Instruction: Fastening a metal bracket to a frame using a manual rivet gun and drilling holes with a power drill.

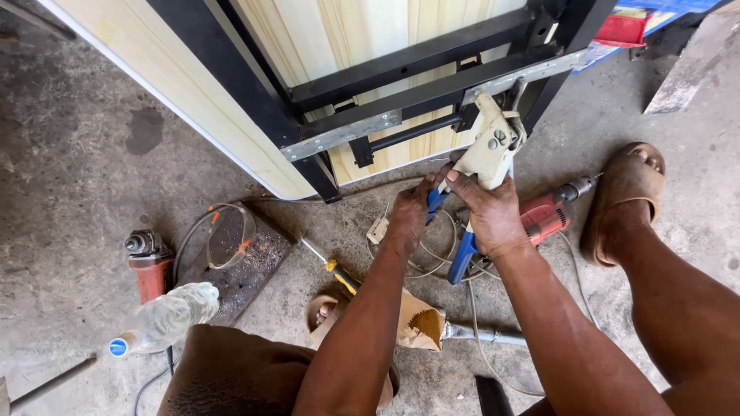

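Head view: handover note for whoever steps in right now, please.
Left hand grips one blue handle of the cream-bodied hand riveter; right hand grips the other. The riveter's nose is against the grey metal strip on the black steel frame. Rivets already set: cannot tell. The handles look apart, so the squeeze seems not yet done. The red power drill lies on the concrete floor beside the hands.
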